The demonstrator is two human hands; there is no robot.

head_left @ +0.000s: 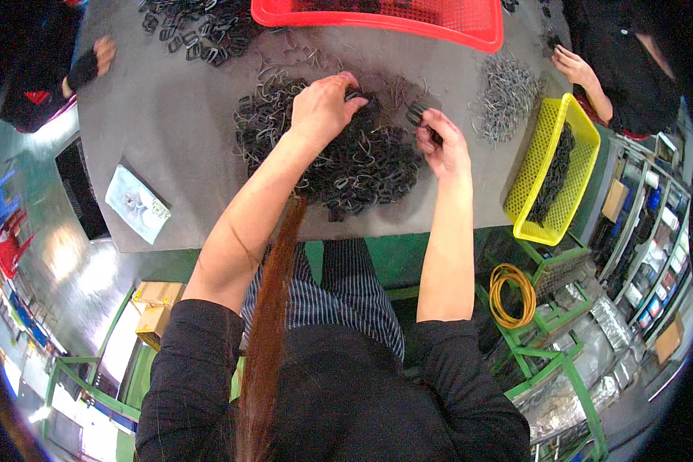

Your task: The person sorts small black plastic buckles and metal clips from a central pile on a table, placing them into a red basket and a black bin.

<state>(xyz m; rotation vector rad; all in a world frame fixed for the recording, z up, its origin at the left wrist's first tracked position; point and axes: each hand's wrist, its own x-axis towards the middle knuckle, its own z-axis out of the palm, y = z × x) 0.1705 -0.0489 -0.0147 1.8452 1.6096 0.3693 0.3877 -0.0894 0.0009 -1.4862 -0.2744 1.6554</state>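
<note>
A wide heap of small black looped pieces [354, 181], like buckles, lies on the grey table in front of me, with thin bent wires mixed in. My left hand [323, 106] is over the upper part of the heap, its thumb and fingers closed around a small dark piece that is mostly hidden. At the heap's right edge my right hand [444, 144] is raised, fingers curled round black looped pieces [416, 114] that show at the fingertips and in the palm.
A red basket [470, 37] stands at the far edge; a yellow basket [522, 181] holding black pieces is at right. Loose silver wire hooks [508, 96] lie beside it. At left is a light-blue tray [123, 196]. Co-workers' hands [577, 68] are at both sides.
</note>
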